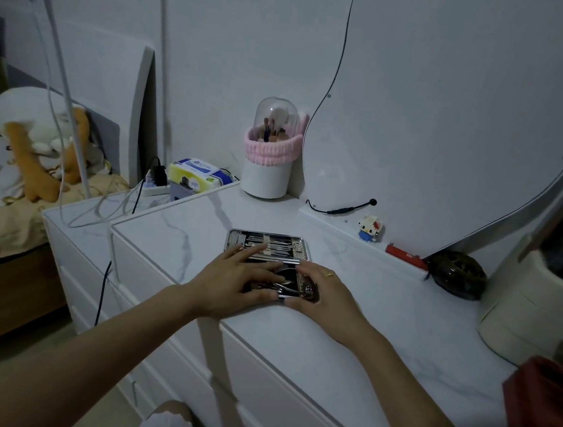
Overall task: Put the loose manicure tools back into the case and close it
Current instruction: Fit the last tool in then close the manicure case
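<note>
A metal manicure case (299, 243) lies open flat on the white dresser top (350, 309). Its far half holds a row of several thin steel tools (277, 245) under straps. The near half holds larger tools, among them nippers (285, 282). My left hand (236, 277) lies flat over the left part of the near half, fingers stretched across the tools. My right hand (320, 291) rests at the case's right near corner, fingers bent round its edge. Much of the near half is hidden under both hands.
A brush holder with a pink band (270, 157) stands at the back. A small toy figure (370, 228), a red lighter-like item (406, 256) and a dark round object (456, 273) line the mirror ledge. A cream organiser (532, 306) sits at right.
</note>
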